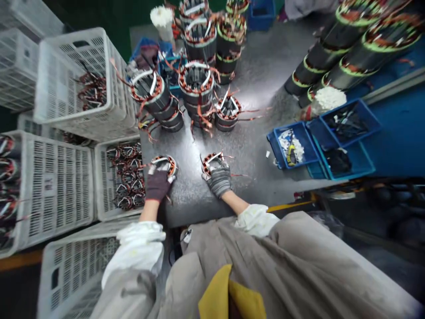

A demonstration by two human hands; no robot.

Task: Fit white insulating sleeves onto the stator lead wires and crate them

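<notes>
The place is a factory workshop. Indicators: wire-wound rings (199,95) stacked on a dark bench (245,190), slatted plastic crates (63,190) holding more of them, blue trays (311,144) of small parts (299,151), and a yellow hand tool (291,156) in one tray.

The left hand (158,182) is gloved in dark purple, red-edged; the right hand (219,178) in grey stripes; the rings beneath them (171,165) show copper-orange and white; the table (186,199) is dark grey; the crates (59,190) whitish; the tray (311,146) blue; the tool (291,156) yellow and black.
</notes>
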